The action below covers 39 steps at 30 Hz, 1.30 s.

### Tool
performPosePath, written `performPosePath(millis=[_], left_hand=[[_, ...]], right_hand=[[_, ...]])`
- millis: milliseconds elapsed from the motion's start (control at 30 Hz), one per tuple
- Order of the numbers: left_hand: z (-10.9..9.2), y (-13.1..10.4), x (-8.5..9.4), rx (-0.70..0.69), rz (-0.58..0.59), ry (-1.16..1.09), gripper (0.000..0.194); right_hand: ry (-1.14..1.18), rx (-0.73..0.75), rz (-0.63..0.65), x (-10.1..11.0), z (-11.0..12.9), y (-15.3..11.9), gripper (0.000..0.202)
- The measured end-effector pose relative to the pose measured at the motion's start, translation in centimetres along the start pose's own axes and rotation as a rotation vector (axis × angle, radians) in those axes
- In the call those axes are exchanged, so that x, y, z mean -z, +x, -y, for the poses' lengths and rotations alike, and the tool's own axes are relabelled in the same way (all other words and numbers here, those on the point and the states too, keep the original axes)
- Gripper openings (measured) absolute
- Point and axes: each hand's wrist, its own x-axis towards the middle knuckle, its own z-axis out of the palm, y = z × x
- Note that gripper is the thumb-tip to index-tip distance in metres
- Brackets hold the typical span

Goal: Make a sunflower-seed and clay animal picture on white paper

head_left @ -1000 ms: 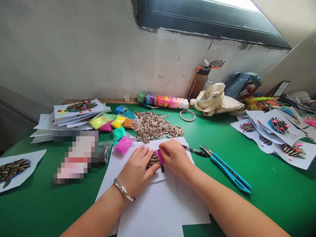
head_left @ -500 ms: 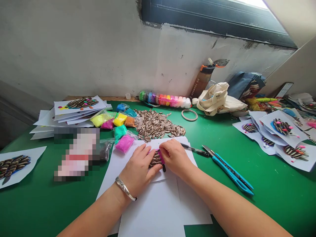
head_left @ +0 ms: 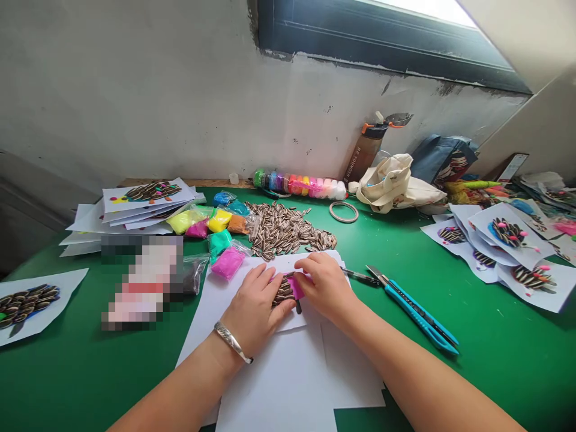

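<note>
Head camera view: between my two hands lies a pink patch (head_left: 297, 290) with rows of striped seeds (head_left: 283, 291) on it, set on a small white sheet (head_left: 292, 324). My left hand (head_left: 252, 300) rests spread at the patch's left side, thumb below the seeds and fingers above, wide apart. My right hand (head_left: 328, 285) bends over the patch's right edge; whether its fingertips pinch anything, I cannot tell. A dark stub (head_left: 299, 307) sticks out just below that hand. Beyond both hands sits a loose seed heap (head_left: 285, 228); right of my right hand lies a blue cutter (head_left: 420, 315). Compared with half a second ago, my right fingers have spread and lifted a little, while my left hand has stayed put.
</note>
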Motion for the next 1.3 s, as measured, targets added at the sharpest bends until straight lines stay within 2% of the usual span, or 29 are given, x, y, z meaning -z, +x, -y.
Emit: performPosePath(millis=[200, 467, 533, 700, 967, 1167, 1300], left_hand=[[-0.1, 0.0, 0.2, 0.019, 0.012, -0.003, 0.042], [-0.2, 0.0, 0.1, 0.038, 0.020, -0.009, 0.040], [-0.2, 0.0, 0.2, 0.038, 0.024, -0.011, 0.041], [-0.2, 0.0, 0.5, 0.036, 0.043, -0.015, 0.043], [-0.1, 0.0, 0.6, 0.039, 0.070, -0.020, 0.048], [0.2, -0.2, 0.5, 0.054, 0.072, -0.043, 0.049], [0.1, -0.1, 0.6, 0.048, 0.059, -0.063, 0.046]], right_hand=[[-0.029, -0.004, 0.072, 0.0, -0.3, -0.1, 0.021], [-0.047, 0.009, 0.081, -0.1, 0.1, 0.2, 0.022], [-0.022, -0.007, 0.084, 0.4, -0.3, 0.4, 0.020], [-0.032, -0.113, -0.015, 1.3, -2.2, 1.1, 0.016], [-0.272, -0.130, 0.044, 1.7, -4.3, 1.4, 0.018], [-0.177, -0.181, -0.006, 2.4, -5.2, 1.6, 0.016], [-0.248, -0.137, 0.047, 2.0, -4.7, 2.7, 0.021]])
